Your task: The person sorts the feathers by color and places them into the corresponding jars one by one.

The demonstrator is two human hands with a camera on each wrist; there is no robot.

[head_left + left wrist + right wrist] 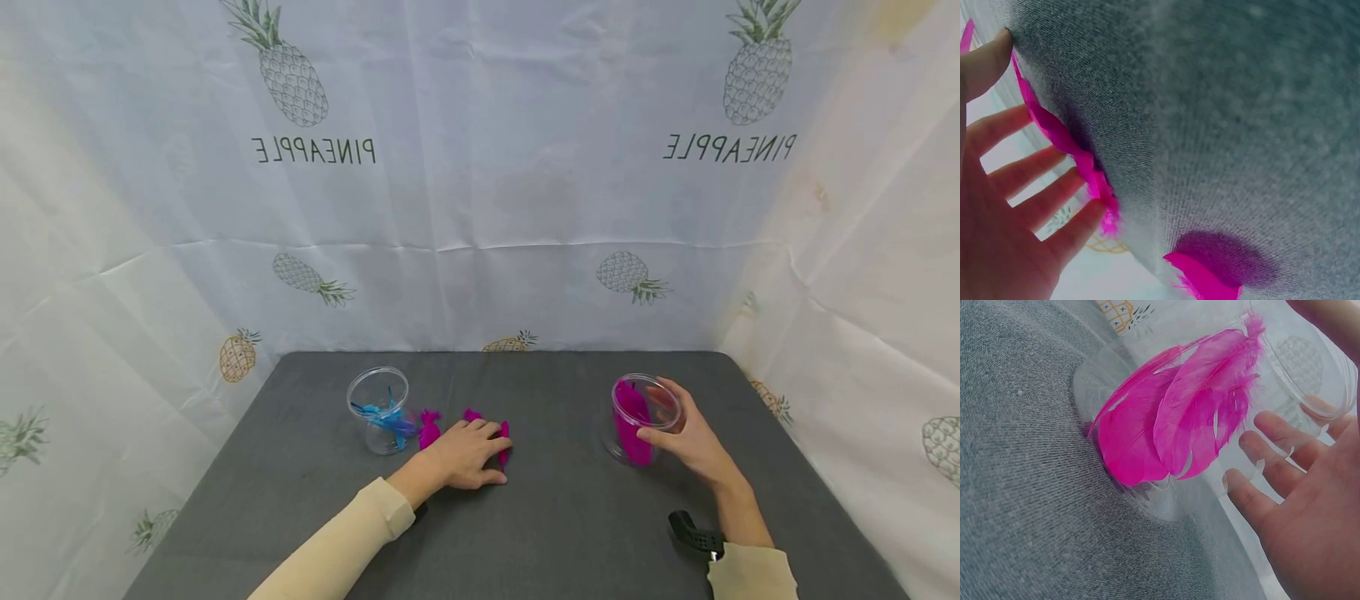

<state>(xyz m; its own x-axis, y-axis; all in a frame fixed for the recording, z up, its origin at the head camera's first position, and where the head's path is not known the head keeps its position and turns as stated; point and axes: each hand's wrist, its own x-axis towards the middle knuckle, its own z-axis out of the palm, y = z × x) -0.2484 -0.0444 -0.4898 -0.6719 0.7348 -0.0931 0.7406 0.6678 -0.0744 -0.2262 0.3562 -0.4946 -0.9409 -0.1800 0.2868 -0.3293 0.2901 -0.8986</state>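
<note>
My left hand [465,454] lies low over the table with its fingers spread and fairly straight. Its fingertips touch a pink feather [1054,128], and the thumb is by one end of it. A second pink feather [1207,278] lies apart from that hand in the left wrist view. On the right, my right hand [697,442] holds a clear plastic cup [647,376] from its right side, thumb in front and fingers behind. Inside stand several pink feathers [1141,431]. Another pink feather [429,429] lies left of my left hand.
Farther left stands another clear plastic cup [377,368] with blue feathers [390,417] in it. The dark grey tabletop [558,517] ends at a white pineapple-print curtain [517,183] behind and at the sides.
</note>
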